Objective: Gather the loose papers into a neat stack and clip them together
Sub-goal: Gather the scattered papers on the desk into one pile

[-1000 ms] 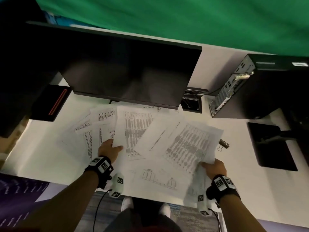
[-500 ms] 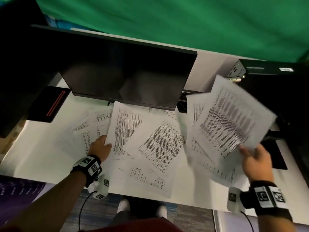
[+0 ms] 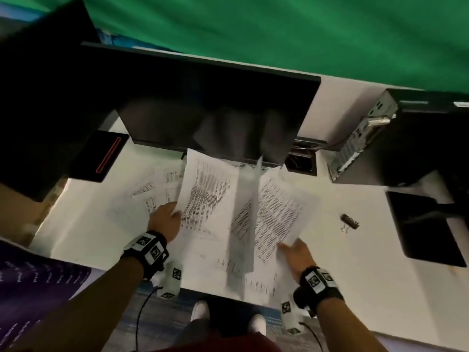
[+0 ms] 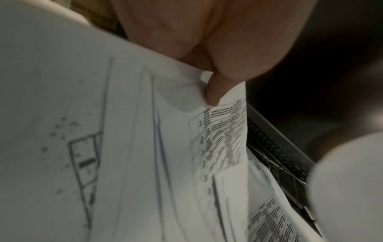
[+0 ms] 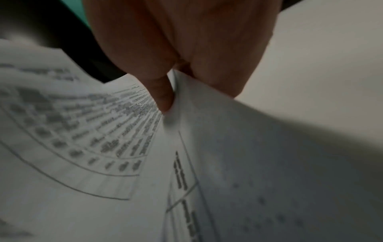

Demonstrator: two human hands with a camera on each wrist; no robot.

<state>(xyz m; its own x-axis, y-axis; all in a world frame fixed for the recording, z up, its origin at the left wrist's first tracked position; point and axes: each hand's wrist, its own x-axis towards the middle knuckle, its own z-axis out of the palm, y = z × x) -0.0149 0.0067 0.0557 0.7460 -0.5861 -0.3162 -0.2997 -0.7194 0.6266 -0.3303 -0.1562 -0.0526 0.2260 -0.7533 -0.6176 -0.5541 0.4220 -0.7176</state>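
Printed white papers lie scattered on the white desk in front of the monitor. My left hand pinches the left edge of a printed sheet that is raised off the desk; the left wrist view shows the thumb on that sheet. My right hand pinches the near corner of a bundle of sheets, thumb on top in the right wrist view, paper fanning out. One sheet stands on edge between the hands. A black binder clip lies on the desk to the right.
A dark monitor stands close behind the papers. A black computer tower sits at the back right and a black flat stand at the right. A black box with a red stripe is at the left.
The right hand has swung its lifted sheets back from the far right down toward the middle of the desk. The left hand has raised a sheet. The binder clip is uncovered again.
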